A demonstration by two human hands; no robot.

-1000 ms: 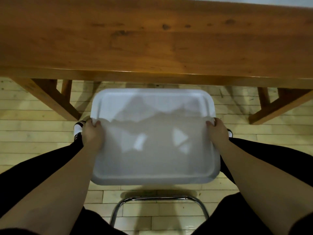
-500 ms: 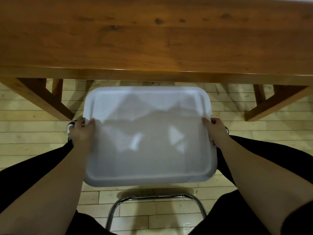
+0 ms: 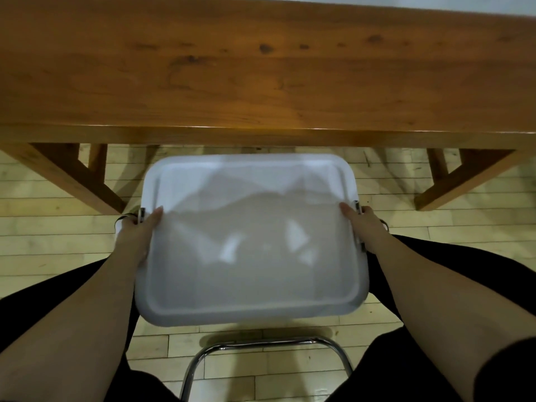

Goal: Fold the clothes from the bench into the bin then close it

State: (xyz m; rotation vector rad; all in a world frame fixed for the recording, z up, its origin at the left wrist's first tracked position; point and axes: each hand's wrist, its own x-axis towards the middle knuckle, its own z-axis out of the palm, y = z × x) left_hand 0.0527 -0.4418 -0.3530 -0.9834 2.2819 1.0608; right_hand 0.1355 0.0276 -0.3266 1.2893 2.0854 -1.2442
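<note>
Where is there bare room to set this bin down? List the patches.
The whole bench top is bare. Bare floor shows left of the left hand, and beyond the right hand. The lid sits hemmed between both legs.

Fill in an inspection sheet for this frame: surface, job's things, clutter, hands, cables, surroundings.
Surface: wooden bench, no clothes seen on it.
Job's things: white lid lies on the bin; folded shapes show dimly through it.
Clutter: nothing seen.
Hands: left hand and right hand grip the lid's side edges, thumbs on top, beside metal clips.
Cables: nothing seen.
Surroundings: pale plank floor; chrome chair frame near the person's legs.
</note>
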